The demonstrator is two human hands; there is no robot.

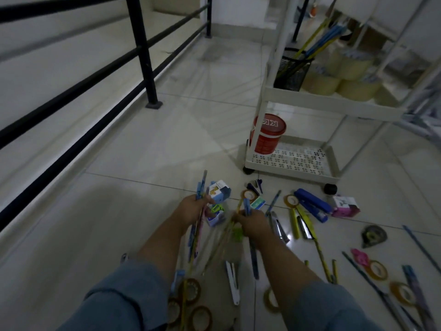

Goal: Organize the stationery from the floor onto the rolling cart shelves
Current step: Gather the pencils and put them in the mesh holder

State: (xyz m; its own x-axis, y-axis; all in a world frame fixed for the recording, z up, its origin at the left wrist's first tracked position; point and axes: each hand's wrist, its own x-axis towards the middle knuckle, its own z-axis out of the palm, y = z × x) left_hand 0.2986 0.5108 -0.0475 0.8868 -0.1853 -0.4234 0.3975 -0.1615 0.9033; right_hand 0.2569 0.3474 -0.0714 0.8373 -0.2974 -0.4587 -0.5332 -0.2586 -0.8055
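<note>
Your left hand point(194, 209) and right hand point(250, 222) each clutch a bundle of pencils; square their tips before lifting toward the mesh holder point(292, 70)

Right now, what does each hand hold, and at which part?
The left hand grips a bundle of blue and pink pencils near their upper ends; the right hand grips thin yellow sticks near their upper ends.

One rolling cart point(296, 163), one red tub point(269, 133), one mesh cup point(291, 70), one blue stapler point(311, 206), two hands.
</note>
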